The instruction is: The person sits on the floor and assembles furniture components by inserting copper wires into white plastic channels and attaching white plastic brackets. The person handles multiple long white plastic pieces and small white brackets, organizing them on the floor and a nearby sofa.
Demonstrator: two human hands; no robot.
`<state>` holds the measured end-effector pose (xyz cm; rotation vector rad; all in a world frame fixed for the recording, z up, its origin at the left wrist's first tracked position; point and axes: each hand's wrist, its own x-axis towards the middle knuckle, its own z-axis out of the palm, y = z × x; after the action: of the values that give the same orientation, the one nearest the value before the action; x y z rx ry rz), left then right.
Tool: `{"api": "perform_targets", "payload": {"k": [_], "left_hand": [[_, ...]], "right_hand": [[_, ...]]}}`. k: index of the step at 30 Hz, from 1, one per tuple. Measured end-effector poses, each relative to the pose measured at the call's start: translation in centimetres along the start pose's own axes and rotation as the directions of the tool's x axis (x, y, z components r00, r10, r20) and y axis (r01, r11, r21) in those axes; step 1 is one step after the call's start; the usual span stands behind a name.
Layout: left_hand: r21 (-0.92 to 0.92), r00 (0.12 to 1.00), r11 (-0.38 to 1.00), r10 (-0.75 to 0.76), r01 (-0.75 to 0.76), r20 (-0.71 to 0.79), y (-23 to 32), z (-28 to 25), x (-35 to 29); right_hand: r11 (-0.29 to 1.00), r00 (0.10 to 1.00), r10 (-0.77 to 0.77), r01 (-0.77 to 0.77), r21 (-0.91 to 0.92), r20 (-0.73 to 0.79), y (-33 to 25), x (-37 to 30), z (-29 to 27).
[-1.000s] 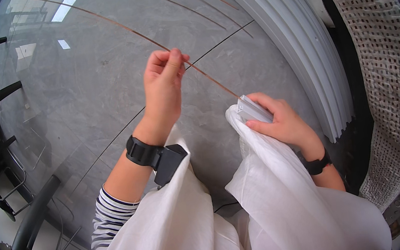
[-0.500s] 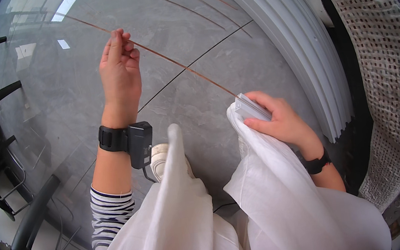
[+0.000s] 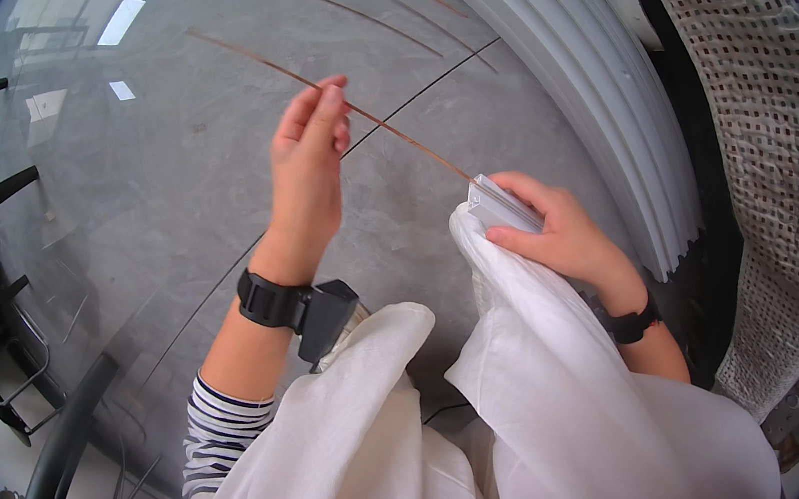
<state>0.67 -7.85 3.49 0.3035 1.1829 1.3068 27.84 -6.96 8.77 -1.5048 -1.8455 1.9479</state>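
Note:
My left hand [image 3: 311,155] pinches a thin, long brown strip [image 3: 411,142] between thumb and fingers. The strip's far tip sticks out past the hand, over the grey floor. Its near end meets the open end of a white channel profile [image 3: 498,208]; how far it reaches inside I cannot tell. My right hand [image 3: 564,233] is closed round that profile, fingers over the far side and thumb on the near side. The profile's end rests by my knee, on white trousers [image 3: 550,320]; its remaining length is hidden under the hand and arm.
Several long white profiles [image 3: 594,113] lie side by side at the right, next to a woven, holed cloth [image 3: 754,102]. More brown strips [image 3: 359,18] lie on the grey floor [image 3: 158,180] ahead. Black-armed chairs [image 3: 71,434] line the left.
My left hand has moved right and nearer along with the strip, whose far tip now shows. The left forearm swung inward. My right hand and the profile have hardly moved.

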Motion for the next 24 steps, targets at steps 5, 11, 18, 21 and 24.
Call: {"api": "perform_targets", "payload": {"k": [5,11,18,21,24], "left_hand": [[-0.009,0.959,0.964,0.264,-0.266,-0.099,6.3,-4.2,3.8],[0.076,0.997,0.996,-0.045,0.040,0.068,-1.9,-0.2,-0.8],[0.256,0.995,0.961,0.102,-0.102,0.011,-2.6,2.3,-3.5],[0.366,0.966,0.898,0.258,-0.244,0.012,-1.1,1.2,-2.3],[0.481,0.968,0.848,0.252,-0.220,0.000,-1.0,0.8,-2.4]], "right_hand": [[0.999,0.999,-0.043,0.044,-0.025,0.013,0.4,0.1,0.4],[0.998,0.998,-0.065,0.065,-0.009,0.005,0.1,0.2,0.8],[0.998,0.998,-0.062,0.062,0.002,-0.027,0.6,0.2,0.4],[0.999,0.998,-0.048,0.048,-0.002,-0.039,0.8,0.1,0.5],[0.999,0.999,-0.045,0.045,0.010,-0.028,0.8,0.2,0.8]]}}
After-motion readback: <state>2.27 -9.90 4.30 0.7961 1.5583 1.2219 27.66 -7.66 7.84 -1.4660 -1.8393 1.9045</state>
